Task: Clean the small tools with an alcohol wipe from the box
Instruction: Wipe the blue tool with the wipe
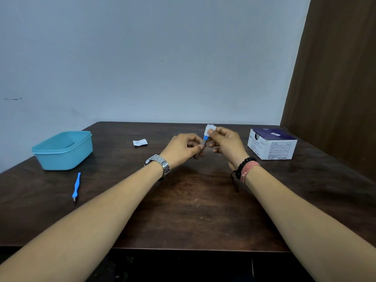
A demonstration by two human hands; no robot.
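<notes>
Above the dark wooden table, the left hand pinches a small blue-and-metal tool by its lower end; the right hand pinches a white wipe around its upper tip. A white-and-navy cardboard box stands at right; a second slender blue tool lies near a light-blue plastic tub.

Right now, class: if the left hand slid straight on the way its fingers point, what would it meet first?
The left hand, gripping the small tool, points right toward the right hand. It would likely meet those fingers, which pinch the wipe on the tool's tip. The gap looks small, though depth is unclear.
</notes>
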